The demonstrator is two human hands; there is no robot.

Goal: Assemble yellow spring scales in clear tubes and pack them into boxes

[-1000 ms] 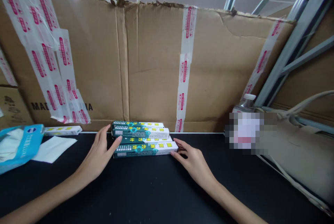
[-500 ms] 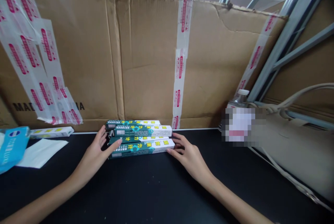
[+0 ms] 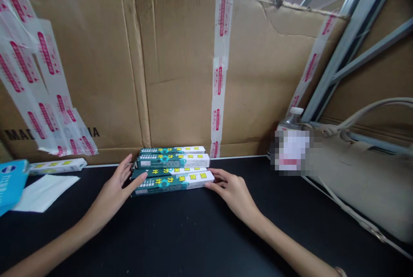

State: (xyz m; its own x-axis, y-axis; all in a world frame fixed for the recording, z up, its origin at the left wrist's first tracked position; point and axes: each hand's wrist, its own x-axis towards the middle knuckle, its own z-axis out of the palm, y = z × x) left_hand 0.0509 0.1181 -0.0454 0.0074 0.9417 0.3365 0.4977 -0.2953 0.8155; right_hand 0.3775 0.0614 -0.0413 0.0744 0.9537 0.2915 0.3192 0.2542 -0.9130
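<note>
Several long, narrow force gauge boxes, green at the left and white at the right with yellow characters, lie side by side on the black tabletop. The front force gauge box (image 3: pixel 172 182) is nearest to me, and another box (image 3: pixel 174 161) sits higher behind it. At their left ends is my left hand (image 3: pixel 121 182), fingers spread, its thumb over the front box's end. My right hand (image 3: pixel 229 186) has its fingers curled round the front box's white end, thumb at the near edge; its fingertips are partly hidden.
A tall cardboard sheet (image 3: pixel 180 75) stands behind the boxes. To the left lie another narrow box (image 3: pixel 58 165), a white paper (image 3: pixel 47 192) and a blue packet (image 3: pixel 12 184). At right are a bottle (image 3: pixel 293 118), a beige bag (image 3: pixel 358 182) and a metal frame (image 3: pixel 338 66).
The back boxes have shifted, and their ends line up more closely with one another. Both hands stay at the box ends. The view has moved slightly.
</note>
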